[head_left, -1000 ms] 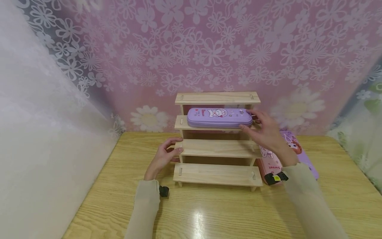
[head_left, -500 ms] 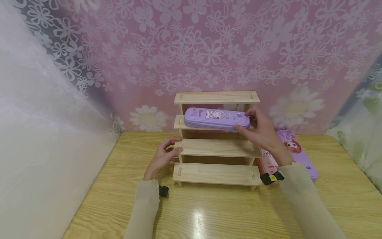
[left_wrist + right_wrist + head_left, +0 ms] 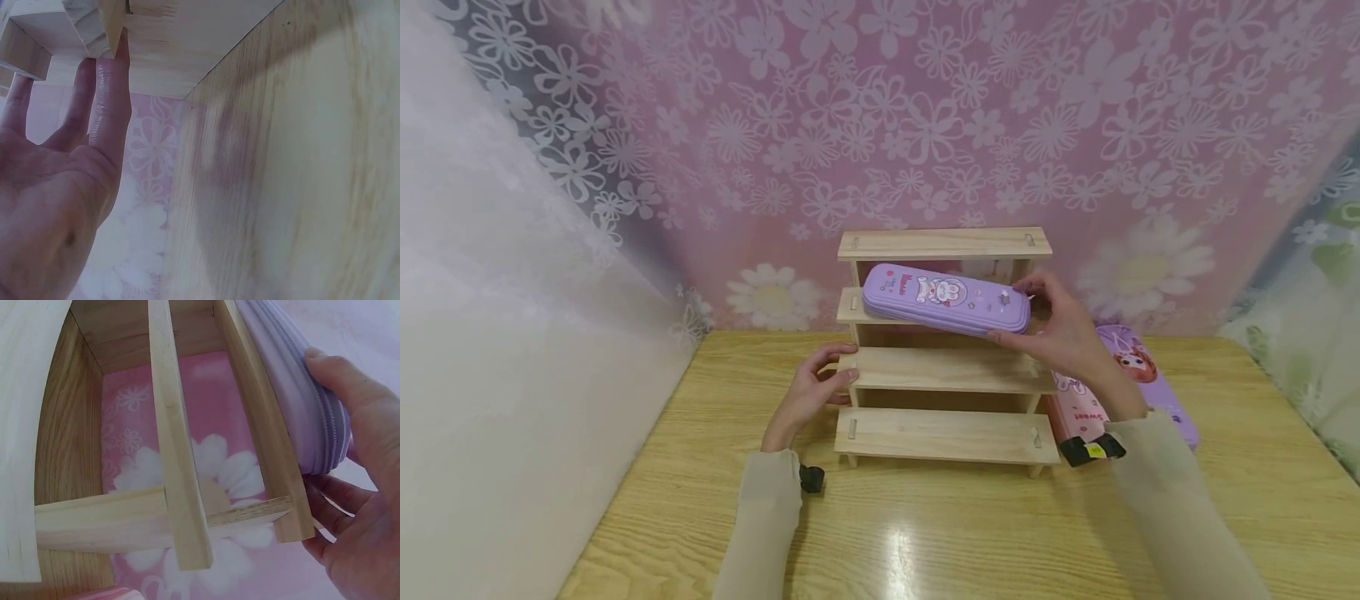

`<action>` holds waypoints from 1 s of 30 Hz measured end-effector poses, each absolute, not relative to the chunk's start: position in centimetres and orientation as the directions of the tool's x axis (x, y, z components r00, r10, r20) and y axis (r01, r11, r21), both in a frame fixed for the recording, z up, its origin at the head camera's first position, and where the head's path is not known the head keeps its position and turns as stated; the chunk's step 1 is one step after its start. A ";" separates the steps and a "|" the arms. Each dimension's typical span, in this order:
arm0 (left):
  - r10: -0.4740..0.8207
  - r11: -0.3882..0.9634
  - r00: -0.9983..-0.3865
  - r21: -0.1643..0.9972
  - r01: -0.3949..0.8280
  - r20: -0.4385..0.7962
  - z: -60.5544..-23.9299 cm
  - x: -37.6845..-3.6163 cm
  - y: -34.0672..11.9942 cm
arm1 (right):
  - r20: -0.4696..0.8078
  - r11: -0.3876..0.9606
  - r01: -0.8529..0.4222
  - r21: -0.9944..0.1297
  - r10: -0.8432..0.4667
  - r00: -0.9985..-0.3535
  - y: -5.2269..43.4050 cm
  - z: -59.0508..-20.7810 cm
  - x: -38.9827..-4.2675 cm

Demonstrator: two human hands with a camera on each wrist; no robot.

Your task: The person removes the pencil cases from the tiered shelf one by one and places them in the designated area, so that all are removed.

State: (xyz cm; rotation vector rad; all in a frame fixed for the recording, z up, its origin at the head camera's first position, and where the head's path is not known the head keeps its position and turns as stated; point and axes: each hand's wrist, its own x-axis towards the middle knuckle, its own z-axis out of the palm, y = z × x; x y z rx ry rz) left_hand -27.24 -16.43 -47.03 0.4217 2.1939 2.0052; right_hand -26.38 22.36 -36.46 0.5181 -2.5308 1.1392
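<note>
A wooden step shelf (image 3: 955, 371) with several tiers stands on the table. My left hand (image 3: 811, 387) holds the left end of its second tier from the bottom, thumb at the front corner. In the left wrist view the fingers of that hand (image 3: 62, 162) reach up to the wood. My right hand (image 3: 1060, 329) pinches the right end of a purple pencil case (image 3: 943, 298) with a cartoon rabbit on its lid. The case lies slantwise over the third tier, its right end toward me. In the right wrist view its zipped side (image 3: 300, 381) shows beside the shelf frame.
Right of the shelf lie a pink pencil case (image 3: 1078, 408), partly hidden by my right arm, and a purple one (image 3: 1161, 396) with a cartoon girl. A pink flowered curtain (image 3: 925, 117) hangs behind the table (image 3: 970, 533). A white wall (image 3: 527, 317) rises at the left.
The purple pencil case has turned from straight along the third tier to slanted, its right end swinging toward me with my right hand. My left hand has stayed on the shelf.
</note>
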 end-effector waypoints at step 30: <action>0.295 0.073 -0.951 0.991 0.116 0.089 -47.0 -27.2 -16.4 | 0.573 0.685 -0.547 -0.480 -0.227 -0.788 23.5 -39.1 -23.0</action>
